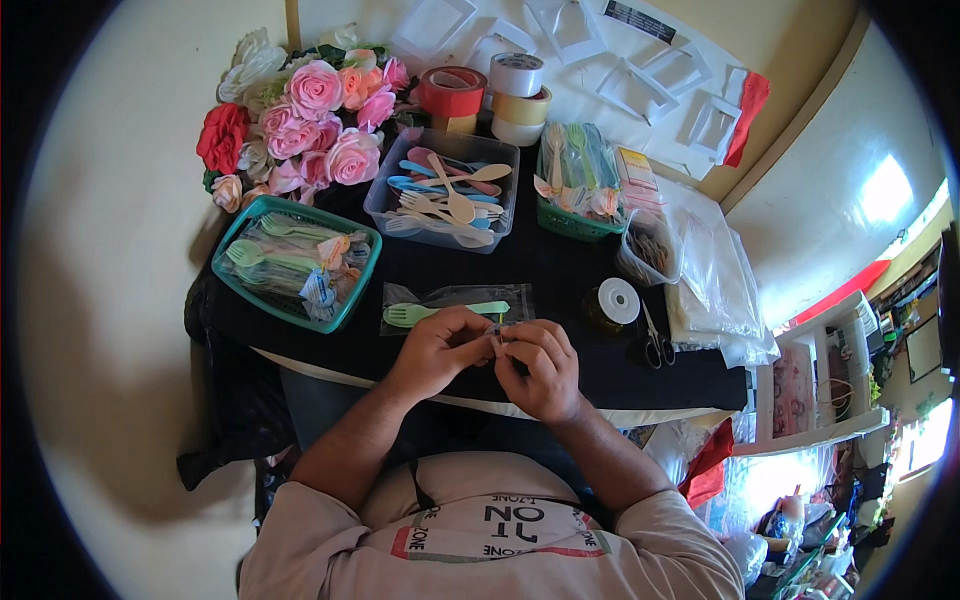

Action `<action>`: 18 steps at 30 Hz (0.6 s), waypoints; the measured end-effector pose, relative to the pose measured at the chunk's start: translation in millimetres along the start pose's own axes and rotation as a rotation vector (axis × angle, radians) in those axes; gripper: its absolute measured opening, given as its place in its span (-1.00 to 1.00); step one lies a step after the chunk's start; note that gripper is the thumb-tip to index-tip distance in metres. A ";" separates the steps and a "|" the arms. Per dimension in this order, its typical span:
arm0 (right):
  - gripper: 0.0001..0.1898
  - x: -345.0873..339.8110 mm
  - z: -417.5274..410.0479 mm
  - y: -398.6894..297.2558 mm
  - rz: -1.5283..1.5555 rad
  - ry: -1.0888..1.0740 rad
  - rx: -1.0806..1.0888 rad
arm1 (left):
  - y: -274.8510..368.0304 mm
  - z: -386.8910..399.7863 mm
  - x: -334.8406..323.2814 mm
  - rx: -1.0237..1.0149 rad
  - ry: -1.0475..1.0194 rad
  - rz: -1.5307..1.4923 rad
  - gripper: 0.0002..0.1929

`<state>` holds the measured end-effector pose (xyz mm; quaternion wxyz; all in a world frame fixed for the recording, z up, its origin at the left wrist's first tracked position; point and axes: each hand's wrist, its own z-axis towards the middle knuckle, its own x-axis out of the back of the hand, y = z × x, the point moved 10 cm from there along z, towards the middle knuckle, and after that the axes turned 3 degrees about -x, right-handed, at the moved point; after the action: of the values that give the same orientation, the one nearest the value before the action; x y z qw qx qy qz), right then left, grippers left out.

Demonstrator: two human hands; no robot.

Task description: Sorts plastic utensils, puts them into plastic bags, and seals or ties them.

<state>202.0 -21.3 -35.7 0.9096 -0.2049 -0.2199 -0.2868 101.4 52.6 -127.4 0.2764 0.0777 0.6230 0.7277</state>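
A light green plastic fork (pixel 409 314) lies inside a clear plastic bag (pixel 521 296) on the black tablecloth, its handle pointing right. At the bag's near right corner, the fingertips of my left hand (pixel 442 349) pinch gathered clear plastic. My right hand (pixel 540 367) meets them there, thumb and fingers closed on the same bunched spot. A thin yellowish strip (pixel 501 319) shows just above the fingertips; whether it is a tie I cannot tell. The fingers hide most of the gathered part.
At left is a teal basket (pixel 225 264) of bagged cutlery. Behind stand a clear bin (pixel 442 241) of loose cutlery, tape rolls (pixel 517 109), artificial roses (pixel 315 88) and a green basket (pixel 574 227). Rightward are a small tub (pixel 667 276), a white spool (pixel 619 301), scissors (pixel 655 341) and plastic bags (pixel 705 277).
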 end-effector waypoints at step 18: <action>-0.73 -5.1 3.2 12.9 -0.039 -0.030 -0.126 | 7.5 0.9 1.4 -0.057 0.025 0.161 -0.76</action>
<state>205.2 -7.9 -38.9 0.8858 -0.2617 -0.2192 -0.3144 98.3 53.5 -120.4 0.2113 0.1107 0.5970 0.7659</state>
